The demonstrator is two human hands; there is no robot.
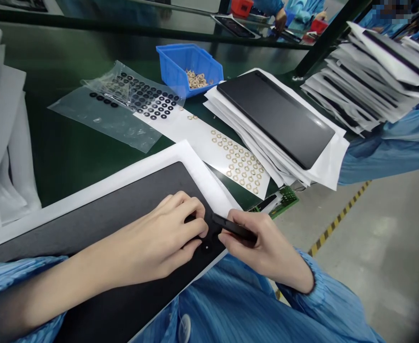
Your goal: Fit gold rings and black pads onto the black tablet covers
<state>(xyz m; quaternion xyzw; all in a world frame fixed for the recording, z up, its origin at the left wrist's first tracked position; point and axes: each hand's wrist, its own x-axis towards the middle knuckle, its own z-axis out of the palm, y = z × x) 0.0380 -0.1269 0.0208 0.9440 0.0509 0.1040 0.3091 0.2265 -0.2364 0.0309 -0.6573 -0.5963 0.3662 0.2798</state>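
A large black flat panel (124, 200), like a tablet's back cover, lies on a white foam sheet (181, 151) in front of me. My left hand (174, 233) rests over the panel's right end with its fingers curled in. Something dark shows between those fingers, too hidden to name. At the panel's right corner, my right hand (261, 243) grips a slim black stick-like tool (236, 228) between thumb and fingers. The tool's tip points left toward my left fingertips. Small round marks (206, 247) show on the panel just below the left fingers.
Beyond the panel lies a white sheet of ring stickers (240, 164), beside a clear bag with black rings (138, 95). A blue bin (175, 71) holds small tan pieces. Another black panel (277, 114) tops a foam stack. Foam piles (5, 143) stand left; people work behind.
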